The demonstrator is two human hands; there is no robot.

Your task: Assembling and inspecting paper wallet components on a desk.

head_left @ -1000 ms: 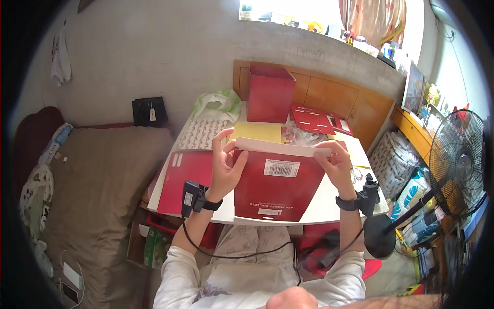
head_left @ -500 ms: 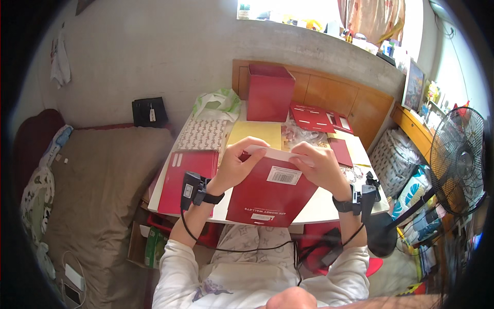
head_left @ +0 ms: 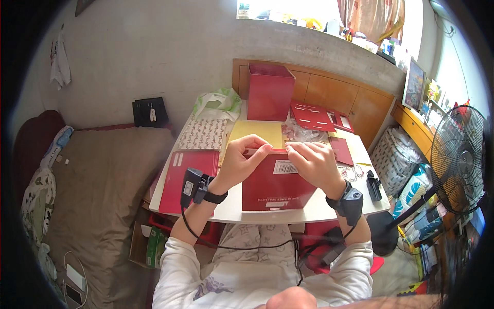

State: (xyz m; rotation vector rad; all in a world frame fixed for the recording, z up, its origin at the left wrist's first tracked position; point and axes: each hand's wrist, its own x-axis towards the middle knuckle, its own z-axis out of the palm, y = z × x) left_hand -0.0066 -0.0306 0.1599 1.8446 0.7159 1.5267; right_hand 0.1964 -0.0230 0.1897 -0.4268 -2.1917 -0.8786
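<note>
- Since the earlier frame, the dark red flat box [head_left: 278,183] had dropped from raised to lying on the desk [head_left: 231,208], frame centre.
- Left hand [head_left: 242,164] and right hand [head_left: 315,164] pinched its far edge, fingers [head_left: 260,149] closed on the flap, apparently to fold it.
- Counted: one upright red box [head_left: 270,91] at upper centre, one red folder [head_left: 188,175] at left, one yellow sheet [head_left: 256,133].
</note>
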